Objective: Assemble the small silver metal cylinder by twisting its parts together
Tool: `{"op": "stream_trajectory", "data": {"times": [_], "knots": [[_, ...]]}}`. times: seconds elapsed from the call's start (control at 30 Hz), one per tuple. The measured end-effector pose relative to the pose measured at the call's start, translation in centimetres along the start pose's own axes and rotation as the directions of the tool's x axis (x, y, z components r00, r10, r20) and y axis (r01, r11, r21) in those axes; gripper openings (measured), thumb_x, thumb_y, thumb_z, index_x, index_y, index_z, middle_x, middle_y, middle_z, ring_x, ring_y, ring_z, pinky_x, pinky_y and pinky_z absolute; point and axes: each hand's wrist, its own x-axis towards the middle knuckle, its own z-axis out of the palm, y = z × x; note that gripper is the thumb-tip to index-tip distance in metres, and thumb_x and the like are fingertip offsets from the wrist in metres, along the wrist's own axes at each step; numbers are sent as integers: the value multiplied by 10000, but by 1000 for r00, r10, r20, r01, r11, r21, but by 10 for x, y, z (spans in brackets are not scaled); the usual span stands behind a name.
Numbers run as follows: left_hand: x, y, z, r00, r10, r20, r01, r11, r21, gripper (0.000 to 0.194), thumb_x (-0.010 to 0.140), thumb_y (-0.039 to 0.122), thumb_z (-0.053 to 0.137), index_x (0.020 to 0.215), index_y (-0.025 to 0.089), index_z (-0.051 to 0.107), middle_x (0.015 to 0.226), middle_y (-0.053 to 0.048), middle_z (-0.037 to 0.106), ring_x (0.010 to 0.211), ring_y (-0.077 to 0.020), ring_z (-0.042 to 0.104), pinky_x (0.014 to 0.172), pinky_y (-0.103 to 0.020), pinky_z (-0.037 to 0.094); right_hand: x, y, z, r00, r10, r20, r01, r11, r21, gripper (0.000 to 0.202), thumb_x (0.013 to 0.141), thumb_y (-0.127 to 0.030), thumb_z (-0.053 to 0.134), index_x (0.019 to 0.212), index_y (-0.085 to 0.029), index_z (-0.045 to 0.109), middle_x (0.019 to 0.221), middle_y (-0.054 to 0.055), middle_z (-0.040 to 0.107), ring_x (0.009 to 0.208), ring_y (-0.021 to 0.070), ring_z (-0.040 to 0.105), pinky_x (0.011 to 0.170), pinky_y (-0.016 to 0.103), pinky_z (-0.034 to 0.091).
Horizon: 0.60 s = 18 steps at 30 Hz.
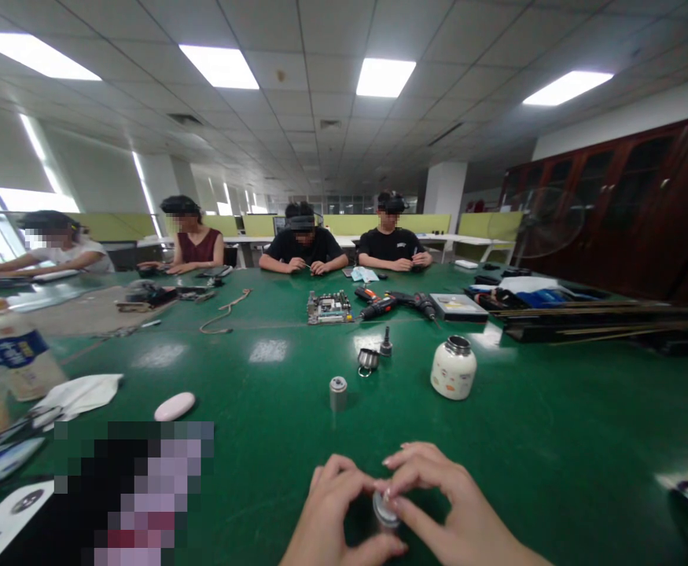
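Observation:
Near the table's front edge, my left hand [337,507] curls its thumb and fingers round the side of a small round metal canister [386,515]. From the right, my right hand [441,491] bends over the canister's grey top, thumb and fingertips pinched at its rim. Fingers partly hide the canister, and whether a smaller piece sits between the right fingertips I cannot tell. Beyond the hands stands a short metal cylinder [338,395]. Behind it are a small metal cup with a ring [368,361], a dark stemmed part [385,343] and a cream patterned flask [453,368], its mouth uncovered.
Power drills [399,303], a circuit board [329,307] and a flat box [458,307] lie farther back on the green table [544,440]. Long thin strips [603,322] are stacked right. A pale oval case [174,406] and a bottle [16,354] are left. Several people sit opposite.

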Motion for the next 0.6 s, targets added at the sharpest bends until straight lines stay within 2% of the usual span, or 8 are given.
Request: {"op": "stream_trajectory", "data": {"times": [0.13,0.23,0.3,0.33,0.4,0.5,0.6], "knots": [[0,0,1,999,-32,4,33,999,-13,376,663,388,829,974,231,687,913,-50,657,902,-261,588,796,-385,461,-6,5,2,998,-34,-46,36,998,58,80,807,-182,638,855,-220,690,913,74,715,973,254,645,889,409,499],[0,-2,1,999,-25,-35,23,997,-78,625,540,395,891,1083,219,635,994,-70,630,929,-275,579,817,-408,482,-13,15,4,994,-70,-85,83,984,159,230,804,-166,579,1025,-211,627,1034,99,683,1042,261,625,920,402,496],[0,-2,0,995,36,-96,-49,989,-141,743,527,400,891,1173,217,573,1065,-83,612,972,-281,565,850,-419,485,-15,21,6,997,-69,-37,75,974,215,382,775,-159,576,1154,-203,564,1164,116,641,1134,269,588,991,411,459],[-1,-1,-1,989,73,-129,-93,983,-160,710,574,391,865,1192,223,558,1082,-83,607,999,-279,554,874,-423,478,-15,23,7,998,-60,10,56,972,227,452,757,-157,584,1205,-198,534,1204,122,624,1159,271,576,1006,412,449],[-1,1,-3,977,109,-182,-138,978,-158,495,700,328,778,1152,247,592,1090,-73,604,1050,-270,529,919,-429,456,-14,24,10,994,-26,103,5,979,205,521,729,-154,601,1242,-187,516,1196,124,629,1136,271,591,994,412,460],[-1,7,-4,976,76,-204,-99,990,-105,180,785,251,699,963,278,701,1095,-64,601,1093,-271,500,949,-449,427,-12,22,14,984,39,174,-58,992,109,495,696,-151,639,1185,-170,570,1140,123,652,1062,272,618,941,411,491],[3,10,-7,976,52,-211,-68,995,-70,89,811,273,695,875,306,748,1085,-60,608,1081,-274,497,919,-447,436,-11,20,16,981,47,189,-60,996,62,449,701,-155,665,1147,-162,614,1136,122,660,1067,270,611,946,405,484]]}}
